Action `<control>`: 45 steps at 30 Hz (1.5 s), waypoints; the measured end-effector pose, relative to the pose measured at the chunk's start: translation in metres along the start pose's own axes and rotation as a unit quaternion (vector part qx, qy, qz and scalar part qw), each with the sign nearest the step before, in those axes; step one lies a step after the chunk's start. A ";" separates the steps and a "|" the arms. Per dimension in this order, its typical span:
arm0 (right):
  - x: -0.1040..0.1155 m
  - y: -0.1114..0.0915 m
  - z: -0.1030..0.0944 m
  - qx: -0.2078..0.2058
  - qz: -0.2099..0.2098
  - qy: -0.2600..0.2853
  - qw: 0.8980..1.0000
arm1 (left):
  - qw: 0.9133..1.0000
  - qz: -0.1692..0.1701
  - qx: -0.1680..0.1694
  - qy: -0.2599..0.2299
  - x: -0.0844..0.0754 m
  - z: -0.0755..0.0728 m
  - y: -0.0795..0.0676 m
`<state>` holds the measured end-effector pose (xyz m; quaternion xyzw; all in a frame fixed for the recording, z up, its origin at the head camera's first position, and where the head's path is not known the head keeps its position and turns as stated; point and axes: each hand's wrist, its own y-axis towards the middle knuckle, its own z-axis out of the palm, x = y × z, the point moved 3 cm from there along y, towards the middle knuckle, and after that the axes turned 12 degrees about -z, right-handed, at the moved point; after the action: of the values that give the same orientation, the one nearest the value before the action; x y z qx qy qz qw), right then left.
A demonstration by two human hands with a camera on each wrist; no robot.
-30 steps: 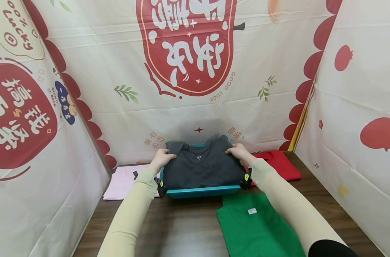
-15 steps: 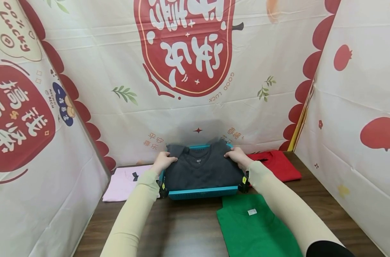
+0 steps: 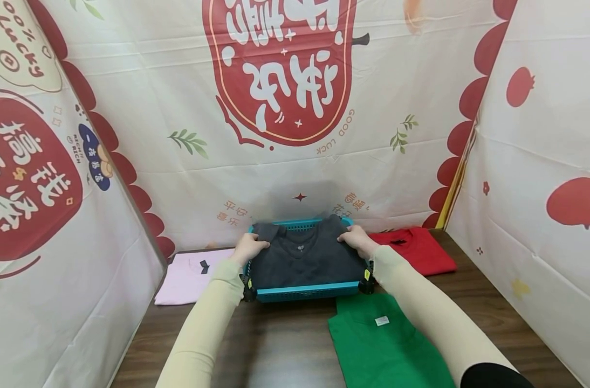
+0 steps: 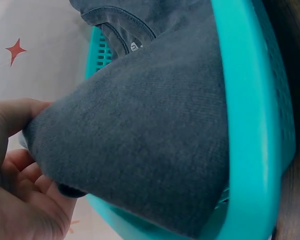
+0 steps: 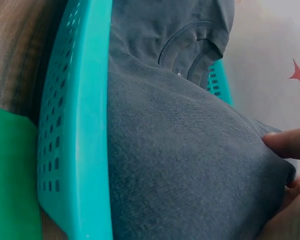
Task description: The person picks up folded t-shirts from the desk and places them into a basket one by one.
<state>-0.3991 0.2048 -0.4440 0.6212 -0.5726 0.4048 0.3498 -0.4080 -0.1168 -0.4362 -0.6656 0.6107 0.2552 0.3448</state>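
Note:
A dark grey T-shirt (image 3: 307,264) lies in a turquoise plastic basket (image 3: 304,292), its collar toward the back wall. My left hand (image 3: 248,247) pinches the shirt's back left corner between thumb and fingers, as the left wrist view also shows. On the other side my right hand (image 3: 357,240) pinches the back right corner, thumb on top. Both corners are held up around the height of the basket's rim. Part of the basket's perforated far wall shows behind the collar.
A folded pink shirt (image 3: 188,277) lies left of the basket. To its right is a folded red shirt (image 3: 421,250), and a green shirt (image 3: 387,345) is spread in front on the wooden table (image 3: 271,345). A printed cloth wall (image 3: 285,178) stands close behind.
Both hands have lowered slightly, drawing a little closer together with the grey T-shirt. It has sunk deeper into the basket, and more of the far rim now shows.

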 end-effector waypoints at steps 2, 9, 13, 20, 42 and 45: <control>0.000 0.000 0.001 0.003 0.003 0.001 1.000 | 1.000 -0.006 -0.002 0.007 0.000 0.002 0.000; -0.002 -0.001 0.005 0.010 0.004 0.002 1.000 | 0.999 -0.015 -0.007 0.032 0.000 0.004 -0.004; -0.005 0.001 0.008 0.010 0.007 0.008 1.000 | 0.999 -0.025 -0.001 0.033 0.002 0.006 -0.004; -0.012 0.004 0.012 0.012 0.007 0.008 1.000 | 0.999 -0.023 -0.001 0.036 0.007 0.011 0.000; -0.026 0.007 0.017 0.010 0.005 -0.036 0.999 | 0.998 -0.049 0.017 0.027 0.018 0.023 0.006; -0.027 0.007 0.017 0.011 0.004 -0.037 0.999 | 0.998 -0.049 0.017 0.029 0.019 0.024 0.006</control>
<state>-0.4050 0.2002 -0.4757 0.6375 -0.5832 0.3888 0.3198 -0.4099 -0.1104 -0.4662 -0.6962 0.5912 0.2077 0.3502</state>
